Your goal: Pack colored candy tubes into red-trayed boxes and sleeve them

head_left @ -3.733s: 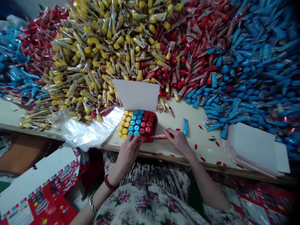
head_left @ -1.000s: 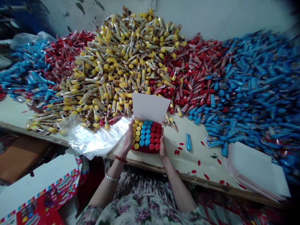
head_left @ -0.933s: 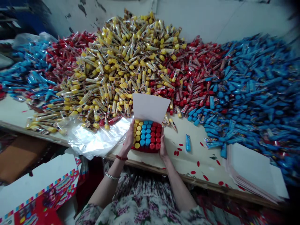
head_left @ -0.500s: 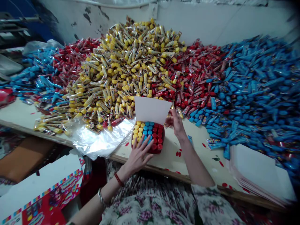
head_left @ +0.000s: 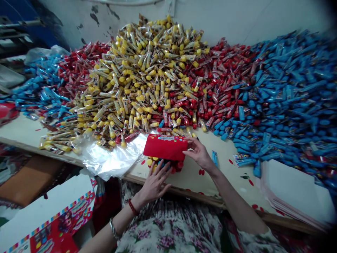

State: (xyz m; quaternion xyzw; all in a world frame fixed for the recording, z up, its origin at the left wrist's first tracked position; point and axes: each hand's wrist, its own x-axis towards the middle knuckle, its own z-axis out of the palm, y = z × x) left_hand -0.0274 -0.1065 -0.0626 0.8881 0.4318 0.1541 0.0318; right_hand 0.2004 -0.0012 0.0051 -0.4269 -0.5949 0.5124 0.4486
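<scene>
Now: glossy red card box (head_left: 166,151) at table's (head_left: 191,181) front edge | left hand (head_left: 154,184) spread flat, released, upon round plastic caps (head_left: 150,162) | right hand (head_left: 201,155) pinching tilted lid (head_left: 162,147) | lid's lettering (head_left: 170,138) unreadable | shiny tubes (head_left: 155,80) heaped behind, across table's back

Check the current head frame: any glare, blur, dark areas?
Head view: bright glare on the clear plastic bag; head view: blue tubes soft toward the right edge, right corners black; head view: left hand reasonably clear, lettering on the red flap too small to read.
</scene>
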